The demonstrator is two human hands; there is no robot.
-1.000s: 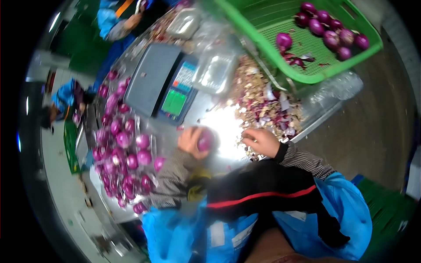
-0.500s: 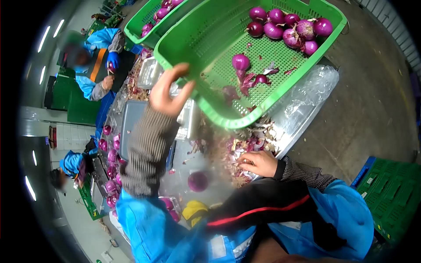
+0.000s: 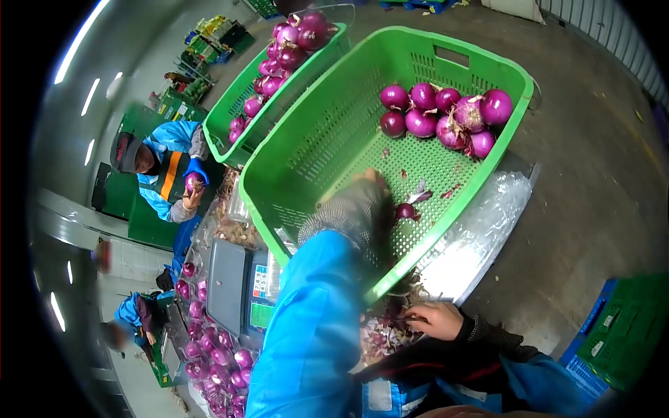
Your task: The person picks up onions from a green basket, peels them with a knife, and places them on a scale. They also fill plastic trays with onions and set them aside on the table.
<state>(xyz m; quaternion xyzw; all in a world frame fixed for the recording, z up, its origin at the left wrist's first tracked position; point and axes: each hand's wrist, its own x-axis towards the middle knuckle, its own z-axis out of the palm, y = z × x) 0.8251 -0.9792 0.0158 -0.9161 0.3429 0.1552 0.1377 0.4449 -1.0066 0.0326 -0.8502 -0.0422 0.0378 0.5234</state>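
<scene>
Labels first: scale on the left has a keypad with digits on it, 7-8-9 row makes out okay; lit green display beside it, reading too small. Red lettering on co-worker's cap, illegible. White tags on the stacked crates at right, also unreadable.

Left hand is down inside the green crate, near its middle. Fingers blurred and mostly behind the sleeve, so can't tell how far open or whether it has anything. Right hand is near, just outside the crate's near rim, over the peelings; fingers curled to a pinch around something dark and thin, can't tell what.

Red onions are bunched at the crate's far right; a small onion sits nearer, just right of the left forearm. Perforated base shows between hand and bunch. Far right wall has a handle slot. Clear film lies along the table's right edge; concrete floor beyond.
</scene>
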